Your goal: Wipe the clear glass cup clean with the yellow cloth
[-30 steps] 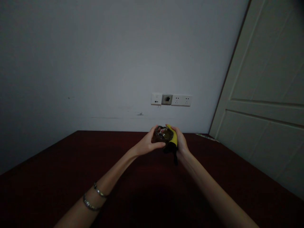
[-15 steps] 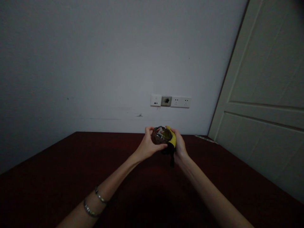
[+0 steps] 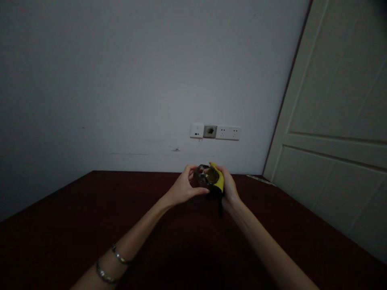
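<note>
Between my hands, above the dark red tabletop, is a small clear glass (image 3: 200, 177) with a faceted rim, tilted so that its mouth faces me. My left hand (image 3: 184, 186) grips its left side, thumb along the near side and fingers around the far side. A yellow and black cloth (image 3: 220, 182) lies against the glass's right side, its dark end hanging down. My right hand (image 3: 229, 188) is closed around the cloth from the right and presses it to the glass. Dim light hides some of the fingers.
The dark red table (image 3: 127, 201) runs back to a pale wall (image 3: 136, 80). Several socket plates (image 3: 227, 133) are on that wall. At the right stands a light panelled door (image 3: 329, 121). A thin strip (image 3: 261, 180) lies near the table's back right corner.
The glass has turned slightly between my hands, and its mouth shows more. My left thumb has shifted a little to the left. The camera view has moved slightly.
</note>
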`<state>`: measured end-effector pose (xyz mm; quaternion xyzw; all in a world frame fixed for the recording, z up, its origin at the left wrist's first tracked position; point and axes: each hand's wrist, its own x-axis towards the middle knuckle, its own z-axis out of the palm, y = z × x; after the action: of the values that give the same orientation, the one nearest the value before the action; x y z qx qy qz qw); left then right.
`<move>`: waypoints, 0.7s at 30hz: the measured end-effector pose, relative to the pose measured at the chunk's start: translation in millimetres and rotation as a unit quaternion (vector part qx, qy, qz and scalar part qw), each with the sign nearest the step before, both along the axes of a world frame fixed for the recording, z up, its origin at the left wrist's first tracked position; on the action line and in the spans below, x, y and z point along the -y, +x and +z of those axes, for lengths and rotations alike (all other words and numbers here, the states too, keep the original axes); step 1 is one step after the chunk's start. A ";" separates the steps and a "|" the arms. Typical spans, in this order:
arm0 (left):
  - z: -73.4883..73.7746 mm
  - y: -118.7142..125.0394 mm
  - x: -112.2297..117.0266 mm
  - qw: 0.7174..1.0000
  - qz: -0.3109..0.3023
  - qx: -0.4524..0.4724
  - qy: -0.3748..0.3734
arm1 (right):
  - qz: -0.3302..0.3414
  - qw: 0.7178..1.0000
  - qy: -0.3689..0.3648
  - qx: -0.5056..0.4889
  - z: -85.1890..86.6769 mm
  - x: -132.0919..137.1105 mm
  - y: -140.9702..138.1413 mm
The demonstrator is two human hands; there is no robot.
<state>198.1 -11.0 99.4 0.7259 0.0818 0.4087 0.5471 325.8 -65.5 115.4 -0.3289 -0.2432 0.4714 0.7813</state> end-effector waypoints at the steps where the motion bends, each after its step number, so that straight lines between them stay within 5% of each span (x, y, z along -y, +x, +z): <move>1: -2.0 2.5 1.3 1.000 0.012 0.009 -0.002 | -0.007 1.000 0.002 -0.005 0.1 0.0 -0.4; 7: -14.2 13.3 3.7 0.998 0.043 0.034 -0.013 | -0.021 1.000 0.013 -0.015 -0.2 -1.3 -0.7; 14: 0.3 -1.0 1.2 0.999 -0.041 -0.013 0.022 | -0.009 1.000 -0.015 -0.013 0.1 -1.5 1.0; 21: -3.9 -1.0 -7.0 1.000 -0.019 -0.012 -0.006 | 0.010 1.000 -0.018 -0.017 2.2 1.5 -2.8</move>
<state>197.1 -3.9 95.5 0.7287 0.0774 0.3889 0.5583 323.0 -67.0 117.6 -0.3323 -0.2244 0.4893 0.7744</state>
